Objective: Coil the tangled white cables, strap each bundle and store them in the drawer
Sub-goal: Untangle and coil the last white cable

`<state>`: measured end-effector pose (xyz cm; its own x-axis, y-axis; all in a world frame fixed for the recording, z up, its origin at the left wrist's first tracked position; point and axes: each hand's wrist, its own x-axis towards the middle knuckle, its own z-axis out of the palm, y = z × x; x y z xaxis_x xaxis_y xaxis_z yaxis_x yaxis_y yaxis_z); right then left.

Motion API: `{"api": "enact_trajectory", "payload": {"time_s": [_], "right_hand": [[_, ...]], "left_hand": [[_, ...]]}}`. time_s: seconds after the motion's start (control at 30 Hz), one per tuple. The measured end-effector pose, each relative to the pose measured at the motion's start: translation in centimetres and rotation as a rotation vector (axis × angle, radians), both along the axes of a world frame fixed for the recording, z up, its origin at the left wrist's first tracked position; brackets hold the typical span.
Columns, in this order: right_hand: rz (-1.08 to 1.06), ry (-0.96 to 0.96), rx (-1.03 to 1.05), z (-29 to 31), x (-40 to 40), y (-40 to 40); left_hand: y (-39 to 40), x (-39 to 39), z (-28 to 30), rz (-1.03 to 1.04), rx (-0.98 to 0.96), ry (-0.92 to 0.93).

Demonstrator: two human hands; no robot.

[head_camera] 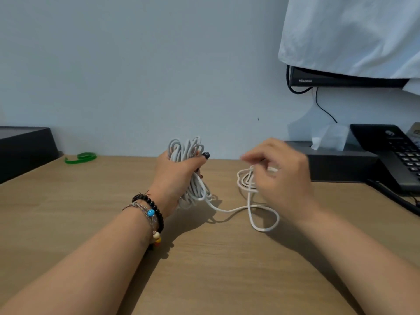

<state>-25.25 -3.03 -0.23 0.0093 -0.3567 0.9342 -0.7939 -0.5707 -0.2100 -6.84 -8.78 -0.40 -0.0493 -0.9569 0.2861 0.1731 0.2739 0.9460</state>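
Note:
My left hand (176, 176) grips an upright coil of white cable (186, 148) above the wooden desk (204, 269); loops stick out above and below the fist. From the coil's bottom a loose length of the same cable (252, 210) runs right across the desk and curls into a loop. My right hand (281, 176), blurred, pinches a small tangle of that loose cable (244, 178) just above the desk. A green strap (80, 157) lies at the desk's back left, near the wall. No drawer is in view.
A dark box (25, 148) stands at the far left. At the back right sit a dark tissue box (336, 162) and a black desk phone (395, 155) with its cord. A cloth-covered monitor (341, 79) hangs above them.

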Motion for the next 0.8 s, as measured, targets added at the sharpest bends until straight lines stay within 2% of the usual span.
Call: {"api": "enact_trajectory", "payload": {"time_s": [0.13,0.2,0.3,0.37,0.43,0.5,0.57,0.67,0.73,0.8], "right_hand": [[0.136,-0.012,-0.013,-1.0,1.8,0.2],[0.174,-0.037,0.074,-1.2,1.9,0.2],[0.19,-0.135,0.387,-1.1,2.5,0.6],[0.194,-0.039,0.629,-1.1,2.8,0.9],[0.3,0.079,0.842,-0.9,2.9,1.1],[0.491,0.0,0.982,-0.8,3.0,1.6],[0.611,-0.119,1.005,-0.4,2.8,2.0],[0.662,-0.227,0.984,0.2,1.8,2.0],[0.644,-0.18,1.008,0.3,1.6,2.0],[0.563,-0.043,1.062,0.2,2.0,2.0]], "left_hand": [[0.1,0.1,0.2,0.006,-0.013,0.079],[0.1,0.2,0.5,0.011,-0.004,0.145],[-0.2,0.5,0.9,-0.056,0.042,0.325],[-0.2,0.9,1.3,-0.165,0.084,0.481],[-0.1,1.2,1.9,-0.224,0.106,0.608],[-0.3,1.8,2.5,-0.207,0.099,0.683],[-0.7,2.7,3.1,-0.166,0.089,0.756],[-1.3,4.1,3.5,-0.087,0.1,0.827],[-1.4,4.2,3.6,-0.084,0.101,0.831],[-1.2,3.7,3.5,-0.146,0.084,0.834]]}}
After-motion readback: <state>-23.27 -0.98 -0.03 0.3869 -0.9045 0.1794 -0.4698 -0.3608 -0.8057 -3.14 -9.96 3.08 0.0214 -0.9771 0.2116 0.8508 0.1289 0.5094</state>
